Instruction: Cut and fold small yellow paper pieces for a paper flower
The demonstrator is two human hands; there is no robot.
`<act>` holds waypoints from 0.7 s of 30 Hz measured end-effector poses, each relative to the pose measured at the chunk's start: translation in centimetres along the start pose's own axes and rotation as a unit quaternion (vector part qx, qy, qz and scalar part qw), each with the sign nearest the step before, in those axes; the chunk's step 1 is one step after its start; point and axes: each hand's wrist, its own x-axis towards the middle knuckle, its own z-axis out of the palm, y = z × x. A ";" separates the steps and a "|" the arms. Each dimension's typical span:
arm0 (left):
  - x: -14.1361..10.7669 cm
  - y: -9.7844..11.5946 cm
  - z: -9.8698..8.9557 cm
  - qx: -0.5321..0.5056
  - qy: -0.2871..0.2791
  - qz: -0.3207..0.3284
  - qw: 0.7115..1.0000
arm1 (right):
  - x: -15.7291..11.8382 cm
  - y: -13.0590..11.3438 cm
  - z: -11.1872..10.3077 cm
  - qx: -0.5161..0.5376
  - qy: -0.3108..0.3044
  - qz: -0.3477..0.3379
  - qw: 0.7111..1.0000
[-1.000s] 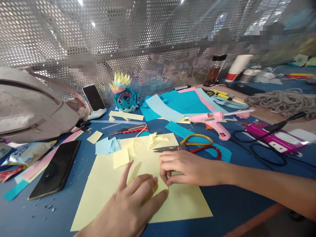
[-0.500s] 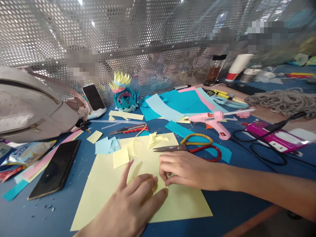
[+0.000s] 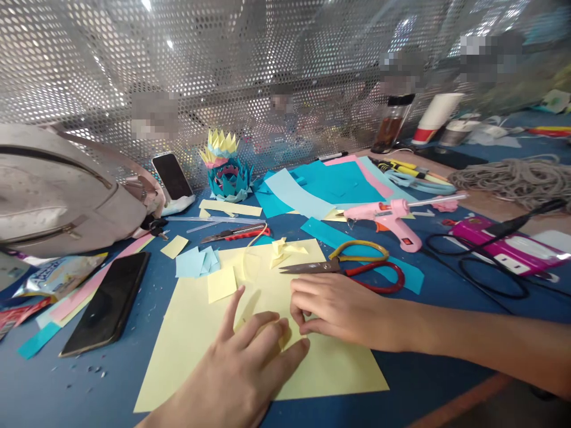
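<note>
Smartphone point(image 3: 104, 306) lies left of the large yellow sheet point(image 3: 178, 345), our landmark, while light-blue squares point(image 3: 196, 263) overlap its far-left corner. Our left hand point(image 3: 241, 368) rests over the sheet's middle, index and thumb bent around a small yellow paper piece point(image 3: 285, 337); whether they truly clamp it, we cannot tell. That piece sits low on the sheet, mostly hidden beneath our left fingers, its thin edge reaching toward our right fingertips. We judge it nearly weightless, dry, and soft enough to crease or tear, so we should take it lightly by the edge and keep it pressed flat. Our right hand point(image 3: 343, 309), over the sheet's right half, has thumb and forefinger together, apparently pinching that edge. Scissors point(image 3: 312, 267) cross the sheet's far-right edge, just beyond our right knuckles.
</note>
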 end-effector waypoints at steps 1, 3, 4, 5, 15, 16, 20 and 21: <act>0.0 0.0 0.1 -0.001 0.002 -0.003 1.000 | -0.1 0.1 0.1 0.003 0.007 0.004 1.000; -0.1 0.1 0.4 -0.005 0.017 -0.011 1.000 | -0.3 0.3 0.2 0.022 0.027 0.004 0.999; -0.2 0.1 0.6 -0.007 0.024 -0.015 1.000 | -0.3 0.5 0.1 0.037 0.039 -0.007 0.999; -0.2 0.1 0.7 -0.010 0.027 -0.018 0.999 | -0.4 0.7 -0.1 0.050 0.051 -0.027 0.997; -0.7 -0.1 1.5 -0.032 0.018 -0.029 0.999 | -0.6 2.3 -1.8 0.021 0.050 -0.222 0.974; -0.7 -0.1 1.5 -0.031 0.017 -0.030 0.999 | -0.6 2.3 -1.8 0.009 0.048 -0.225 0.973; -0.7 -0.1 1.4 -0.029 0.018 -0.026 0.999 | -0.5 2.7 -2.2 -0.048 0.045 -0.217 0.974; -0.7 -0.1 1.3 -0.032 0.016 -0.025 0.999 | -0.4 2.7 -2.3 -0.060 0.048 -0.216 0.973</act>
